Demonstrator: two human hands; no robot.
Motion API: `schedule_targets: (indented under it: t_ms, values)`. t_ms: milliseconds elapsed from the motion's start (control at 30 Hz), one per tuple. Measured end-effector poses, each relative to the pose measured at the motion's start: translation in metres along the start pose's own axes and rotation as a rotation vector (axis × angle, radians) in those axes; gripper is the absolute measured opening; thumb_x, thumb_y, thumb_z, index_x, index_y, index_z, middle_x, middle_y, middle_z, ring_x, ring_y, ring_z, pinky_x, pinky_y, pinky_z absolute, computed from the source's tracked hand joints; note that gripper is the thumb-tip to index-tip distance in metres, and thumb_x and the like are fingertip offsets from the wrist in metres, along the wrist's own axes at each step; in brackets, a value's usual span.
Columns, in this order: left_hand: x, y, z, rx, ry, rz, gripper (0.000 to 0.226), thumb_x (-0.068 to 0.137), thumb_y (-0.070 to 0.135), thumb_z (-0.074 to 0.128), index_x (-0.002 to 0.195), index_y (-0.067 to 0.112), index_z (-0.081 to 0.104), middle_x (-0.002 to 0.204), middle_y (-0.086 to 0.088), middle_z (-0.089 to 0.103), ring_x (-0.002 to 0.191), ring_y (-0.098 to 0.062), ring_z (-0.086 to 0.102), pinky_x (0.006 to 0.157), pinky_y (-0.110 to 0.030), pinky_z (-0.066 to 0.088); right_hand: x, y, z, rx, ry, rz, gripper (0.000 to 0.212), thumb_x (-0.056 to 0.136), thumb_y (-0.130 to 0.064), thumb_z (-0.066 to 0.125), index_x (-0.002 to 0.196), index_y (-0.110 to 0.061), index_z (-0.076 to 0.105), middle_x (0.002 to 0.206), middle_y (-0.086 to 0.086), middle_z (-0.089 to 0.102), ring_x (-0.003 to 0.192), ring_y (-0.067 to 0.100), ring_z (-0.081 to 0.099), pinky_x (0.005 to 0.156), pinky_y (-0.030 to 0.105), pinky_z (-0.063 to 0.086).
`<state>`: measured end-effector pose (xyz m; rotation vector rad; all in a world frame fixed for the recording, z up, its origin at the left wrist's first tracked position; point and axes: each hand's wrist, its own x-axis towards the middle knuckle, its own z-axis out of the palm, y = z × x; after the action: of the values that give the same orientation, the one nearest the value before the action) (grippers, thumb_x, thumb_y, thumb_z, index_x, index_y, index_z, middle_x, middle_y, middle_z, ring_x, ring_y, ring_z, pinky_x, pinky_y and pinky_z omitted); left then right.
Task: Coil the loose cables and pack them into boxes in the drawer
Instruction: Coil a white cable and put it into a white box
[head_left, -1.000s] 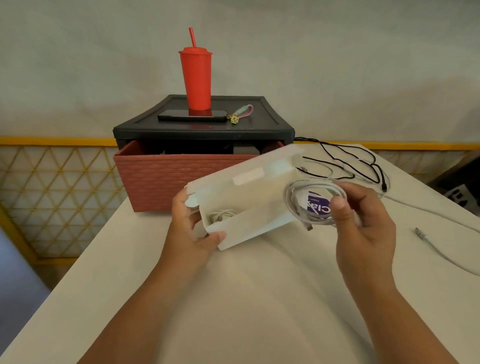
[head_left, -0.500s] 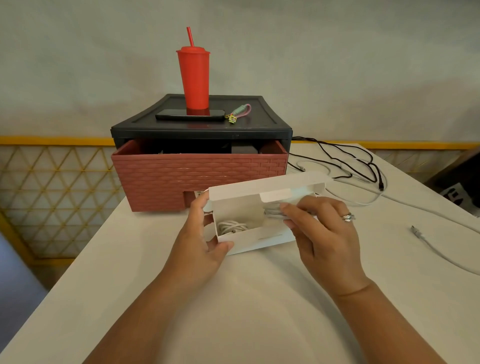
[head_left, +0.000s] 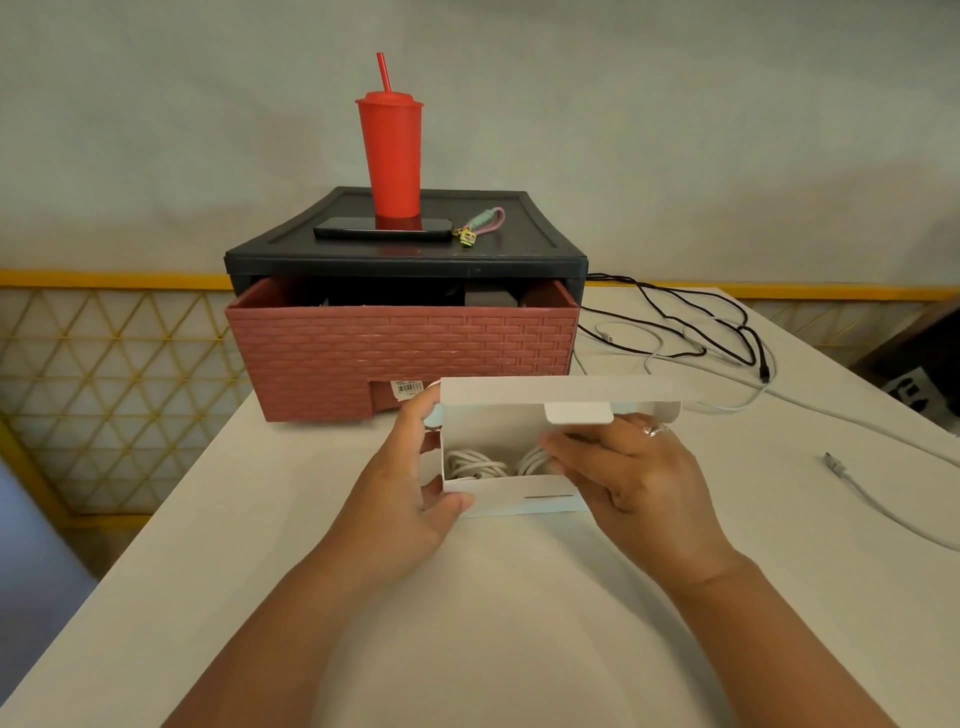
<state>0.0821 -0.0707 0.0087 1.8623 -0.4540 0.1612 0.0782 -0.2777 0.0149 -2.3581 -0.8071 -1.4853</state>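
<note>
A small white cardboard box (head_left: 511, 500) stands open on the white table, its lid flap tilted back. My left hand (head_left: 410, 483) grips the box's left end. Inside lies one coiled white cable (head_left: 470, 462) at the left. My right hand (head_left: 631, 475) reaches into the right side, its fingers resting on a second white coil (head_left: 531, 460). Behind the box, the brick-patterned red drawer (head_left: 405, 353) is pulled out of a black cabinet (head_left: 405, 260); dark items show inside it. Loose black cables (head_left: 722, 322) and a white cable (head_left: 872, 501) lie at the right.
A red tumbler (head_left: 392, 156) with a straw, a phone (head_left: 382, 228) and a keychain (head_left: 480, 226) sit on top of the cabinet. The table edge (head_left: 171, 519) runs down at the left beside a yellow lattice fence. A dark object sits off the table's far right.
My right hand carried the white coil from beside the box down into its right side. The box has gone from tilted to level on the table, nearer to me.
</note>
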Motion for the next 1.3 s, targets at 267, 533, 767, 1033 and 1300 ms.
schedule_targets:
  t_ms: [267,533,767,1033,1300]
  values:
    - [0.003,-0.003,-0.008,-0.037,0.009,-0.02,0.099,0.079,-0.007,0.065,0.101,0.081,0.026,0.114,0.033,0.05,0.109,0.013,0.05,0.089,-0.035,0.053,-0.008,0.004,-0.004,0.043,-0.306,0.295,0.035,0.086,-0.04,0.045,0.102,-0.022,0.07,0.109,0.002,0.061,0.103,0.024,0.048,0.086,0.041,0.042]
    - [0.005,-0.004,-0.016,-0.066,-0.003,-0.049,0.094,0.074,-0.003,0.071,0.105,0.077,0.031,0.12,0.017,0.054,0.118,-0.004,0.051,0.081,-0.035,0.055,-0.01,0.003,-0.003,-0.05,-0.382,0.323,0.041,0.087,-0.038,0.038,0.11,-0.02,0.067,0.095,-0.007,0.058,0.1,0.023,0.043,0.084,0.048,0.041]
    - [0.006,-0.003,-0.024,-0.024,-0.032,-0.078,0.087,0.063,0.016,0.071,0.102,0.081,0.028,0.117,0.006,0.053,0.115,-0.002,0.051,0.09,-0.022,0.044,-0.01,0.002,0.0,0.009,-0.295,0.378,0.018,0.082,-0.033,0.054,0.088,-0.016,0.054,0.078,0.0,0.066,0.079,0.03,0.06,0.075,0.041,0.04]
    - [0.006,-0.004,-0.025,-0.027,-0.04,-0.112,0.083,0.07,0.015,0.069,0.112,0.074,0.027,0.123,0.008,0.052,0.117,-0.003,0.05,0.105,-0.038,0.039,-0.009,0.002,0.002,0.186,-0.291,0.643,0.032,0.074,-0.041,0.058,0.079,-0.012,0.069,0.102,-0.009,0.043,0.096,0.009,0.028,0.079,0.025,0.029]
    - [0.009,-0.009,-0.02,-0.034,-0.039,-0.155,0.085,0.092,0.01,0.054,0.13,0.056,-0.006,0.146,0.014,0.032,0.134,-0.007,0.032,0.11,-0.028,0.026,-0.009,0.001,0.006,0.526,-0.129,1.05,0.063,0.082,-0.011,0.067,0.134,-0.032,0.036,0.12,-0.017,0.042,0.1,0.001,0.049,0.077,0.008,0.039]
